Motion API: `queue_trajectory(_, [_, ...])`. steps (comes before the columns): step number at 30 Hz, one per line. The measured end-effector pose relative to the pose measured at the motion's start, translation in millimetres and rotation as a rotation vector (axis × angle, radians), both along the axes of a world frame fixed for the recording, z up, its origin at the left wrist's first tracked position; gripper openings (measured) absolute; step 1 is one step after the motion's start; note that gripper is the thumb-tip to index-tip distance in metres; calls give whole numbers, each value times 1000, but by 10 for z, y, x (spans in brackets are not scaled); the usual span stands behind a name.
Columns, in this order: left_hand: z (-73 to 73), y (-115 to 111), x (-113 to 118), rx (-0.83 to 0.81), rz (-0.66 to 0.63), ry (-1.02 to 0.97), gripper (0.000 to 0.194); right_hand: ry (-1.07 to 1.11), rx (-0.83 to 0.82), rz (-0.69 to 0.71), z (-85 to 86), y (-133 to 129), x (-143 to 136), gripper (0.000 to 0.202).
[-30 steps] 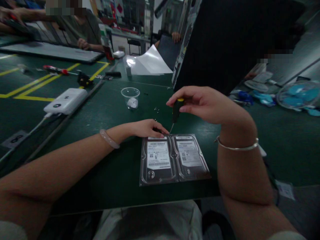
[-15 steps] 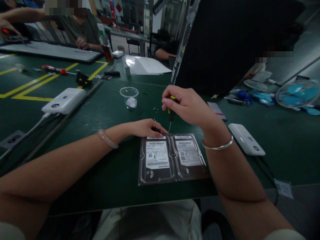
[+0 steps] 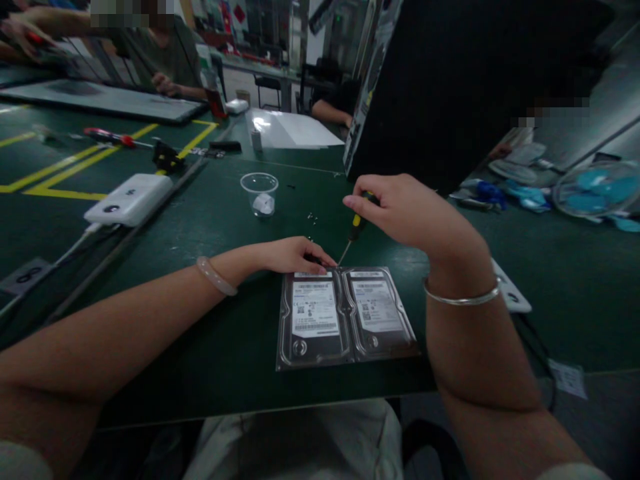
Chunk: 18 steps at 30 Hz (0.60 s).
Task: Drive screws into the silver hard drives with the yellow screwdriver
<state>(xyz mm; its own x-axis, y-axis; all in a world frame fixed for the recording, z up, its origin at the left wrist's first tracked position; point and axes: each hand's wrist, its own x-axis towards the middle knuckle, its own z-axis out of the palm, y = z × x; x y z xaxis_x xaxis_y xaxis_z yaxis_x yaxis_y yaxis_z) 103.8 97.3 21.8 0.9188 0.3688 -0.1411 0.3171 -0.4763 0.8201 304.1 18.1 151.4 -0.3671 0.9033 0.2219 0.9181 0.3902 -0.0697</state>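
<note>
Two hard drives lie side by side, label up, on the green table near its front edge. On the left hard drive (image 3: pixel 314 308), my left hand (image 3: pixel 294 255) grips the far edge, thumb over the label and the other fingers along the back. The right hard drive (image 3: pixel 376 308) rests against it. My right hand (image 3: pixel 407 210) is closed around the handle of a yellow-and-black screwdriver (image 3: pixel 356 225). It leans to the right, its tip at the far edge where the drives meet. Small screws (image 3: pixel 313 218) are scattered beyond the drives.
A clear plastic cup (image 3: pixel 259 195) holds something white. Behind my right hand stands a large black panel (image 3: pixel 450 87). White power boxes lie left (image 3: pixel 129 199) and right (image 3: pixel 511 292), with cables. A red screwdriver (image 3: pixel 107 137) lies far left. Across the table sits another person (image 3: pixel 165 60).
My right hand has moved right, tilting the screwdriver's handle further that way while its tip stays near the same spot. My left hand and both drives have stayed in place.
</note>
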Motion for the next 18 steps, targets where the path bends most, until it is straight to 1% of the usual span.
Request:
queue_trajectory(2, [-9,7,-1,4,-8,-5,43,10,-36,46,26,-19,21,30])
queue_trajectory(5, [-7,8,-5,11,-6,-3,43,21,-55,153,58,-38,63,23])
queue_trajectory(8, [11,-1,-11,8,0,15,43,39,-80,255,96,-62,119,28])
queue_trajectory(13, [41,-16,-15,22,5,28,42,81,-224,430,165,-126,146,33])
queue_trajectory(15, [50,-22,-13,25,14,32,41,86,-253,436,164,-134,107,28])
queue_trajectory(17, [53,-26,-9,23,16,32,40,94,-237,376,133,-120,41,22])
queue_trajectory(18, [52,-27,-7,20,17,30,40,102,-212,333,107,-107,1,23])
